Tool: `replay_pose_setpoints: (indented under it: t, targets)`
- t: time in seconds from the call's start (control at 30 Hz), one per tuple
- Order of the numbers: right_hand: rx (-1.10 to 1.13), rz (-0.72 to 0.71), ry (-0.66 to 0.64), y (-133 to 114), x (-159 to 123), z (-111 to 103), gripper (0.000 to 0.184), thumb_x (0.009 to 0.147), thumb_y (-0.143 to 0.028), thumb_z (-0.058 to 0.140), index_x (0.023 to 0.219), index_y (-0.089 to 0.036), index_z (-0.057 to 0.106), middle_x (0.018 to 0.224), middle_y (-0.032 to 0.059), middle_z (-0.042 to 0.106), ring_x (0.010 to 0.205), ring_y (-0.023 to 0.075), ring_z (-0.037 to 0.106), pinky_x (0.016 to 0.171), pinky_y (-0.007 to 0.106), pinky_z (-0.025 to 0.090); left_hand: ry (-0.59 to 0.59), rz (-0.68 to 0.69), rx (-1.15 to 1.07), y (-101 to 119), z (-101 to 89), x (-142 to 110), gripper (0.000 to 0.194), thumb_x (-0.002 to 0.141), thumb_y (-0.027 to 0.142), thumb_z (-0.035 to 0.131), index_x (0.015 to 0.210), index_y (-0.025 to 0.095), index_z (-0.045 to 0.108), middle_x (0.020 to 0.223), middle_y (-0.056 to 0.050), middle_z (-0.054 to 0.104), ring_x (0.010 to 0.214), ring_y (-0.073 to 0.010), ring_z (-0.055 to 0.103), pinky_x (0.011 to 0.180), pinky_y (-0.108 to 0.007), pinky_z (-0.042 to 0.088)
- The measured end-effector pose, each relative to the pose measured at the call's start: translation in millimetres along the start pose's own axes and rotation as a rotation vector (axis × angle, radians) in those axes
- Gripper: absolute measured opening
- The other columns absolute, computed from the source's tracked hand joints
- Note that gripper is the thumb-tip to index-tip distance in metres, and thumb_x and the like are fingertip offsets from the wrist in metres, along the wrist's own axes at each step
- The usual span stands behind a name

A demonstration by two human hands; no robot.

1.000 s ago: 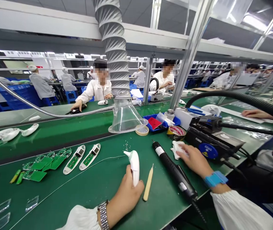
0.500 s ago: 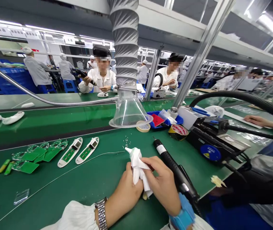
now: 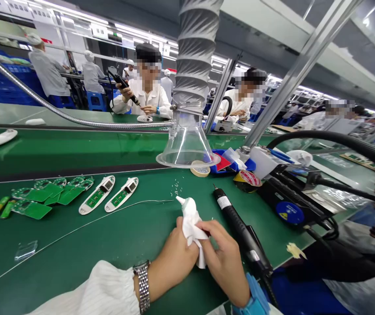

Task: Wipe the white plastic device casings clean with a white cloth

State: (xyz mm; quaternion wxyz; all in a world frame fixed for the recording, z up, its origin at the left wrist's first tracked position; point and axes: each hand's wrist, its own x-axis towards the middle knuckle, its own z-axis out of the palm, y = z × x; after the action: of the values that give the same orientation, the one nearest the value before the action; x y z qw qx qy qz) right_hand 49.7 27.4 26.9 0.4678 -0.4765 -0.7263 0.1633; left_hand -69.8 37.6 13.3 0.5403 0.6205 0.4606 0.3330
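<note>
Head view, bench station. My left hand (image 3: 171,258) is curled shut around the lower body of a white ear thermometer (image 3: 189,214), a steel watch (image 3: 143,284) on its wrist. My right hand (image 3: 223,264), with a blue strap at the wrist, is closed in a pinch, pressing a white cloth (image 3: 196,236) against the body. The thermometer sits between both hands over the green mat (image 3: 135,245), tilted, its probe tip bare and pointing up and left.

Tally: this unit looks closed up. Up and left of my hands, two open housings (image 3: 97,195) (image 3: 122,194) lie side by side, green boards showing inside, no covers on. Further left, a heap of loose green boards (image 3: 31,210) sits near clear lens pieces (image 3: 26,250), unfitted. Just right of my hands lies a black electric screwdriver (image 3: 235,218), untouched. Ahead, small white specks (image 3: 176,188) dot the mat below a clear extractor funnel (image 3: 187,144).
</note>
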Motion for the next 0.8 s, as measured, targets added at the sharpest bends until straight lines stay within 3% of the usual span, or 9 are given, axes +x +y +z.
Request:
replay_pose_setpoints:
  t: [0.13,0.27,0.67,0.8]
  targets:
    - [-0.034,-0.025,0.029,-0.1,0.4,-2.5,0.016,0.084,-0.011,0.044,0.09,-0.018,0.056,0.079,0.0025,0.053,0.07,0.0152,0.052,0.061,0.025,0.042,0.017,-0.041,0.087,-1.3,1.2,-0.8,0.024,0.072,0.01,0.04,0.095,0.017,0.036,0.083,-0.008,0.058,0.074,-0.0217,0.056,0.064,-0.032,0.041]
    - [-0.034,-0.009,-0.04,0.3,-3.4,-3.2,0.017,0.084,-0.011,0.042,0.091,-0.019,0.055,0.079,0.0018,0.052,0.07,0.0147,0.052,0.061,0.025,0.042,-0.002,0.01,0.108,-2.0,1.6,-1.9,0.021,0.072,0.012,0.04,0.092,0.018,0.038,0.085,-0.008,0.058,0.077,-0.0219,0.057,0.066,-0.031,0.041]
    - [-0.09,-0.085,0.056,8.4,-2.6,0.4,0.018,0.082,-0.008,0.042,0.092,-0.02,0.053,0.081,0.0023,0.052,0.075,0.0162,0.052,0.064,0.026,0.043,0.005,-0.063,0.247,3.0,0.3,-6.5,0.026,0.072,0.014,0.04,0.097,0.014,0.039,0.083,-0.01,0.058,0.074,-0.024,0.057,0.064,-0.033,0.039]
    - [-0.105,-0.125,0.012,8.9,-4.6,-0.2,0.024,0.082,-0.006,0.039,0.096,-0.021,0.052,0.082,0.0023,0.052,0.075,0.0157,0.052,0.065,0.026,0.043,0.008,0.009,0.216,3.8,0.2,-7.5,0.024,0.074,0.013,0.037,0.098,0.015,0.04,0.091,-0.011,0.058,0.08,-0.0228,0.057,0.067,-0.031,0.04]
